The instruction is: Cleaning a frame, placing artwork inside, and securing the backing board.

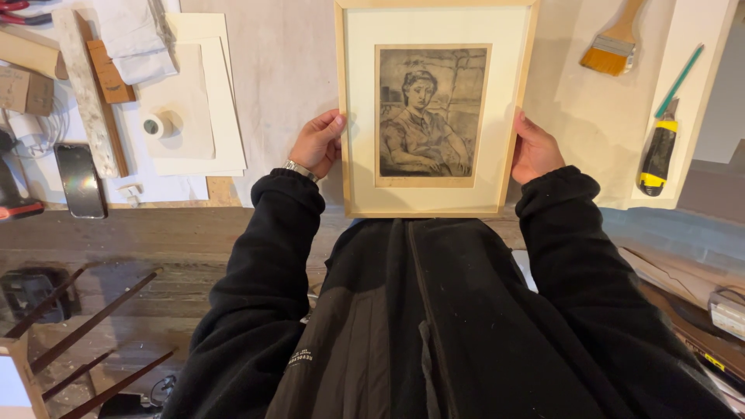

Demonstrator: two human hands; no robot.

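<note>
A light wooden picture frame (434,208) holds a cream mat and a dark drawing of a seated figure (429,110). I hold it upright over the worktable, close to my body. My left hand (317,144) grips its left edge, with a metal watch at the wrist. My right hand (534,149) grips its right edge. Both arms wear black sleeves.
On the left lie white mat boards (198,101), a small tape roll (153,126), a ruler-like strip (87,91) and a phone (78,178). At the right are a wide paintbrush (613,46), a teal pencil (679,79) and a yellow-black utility knife (658,159). Dark rods (93,322) lean at lower left.
</note>
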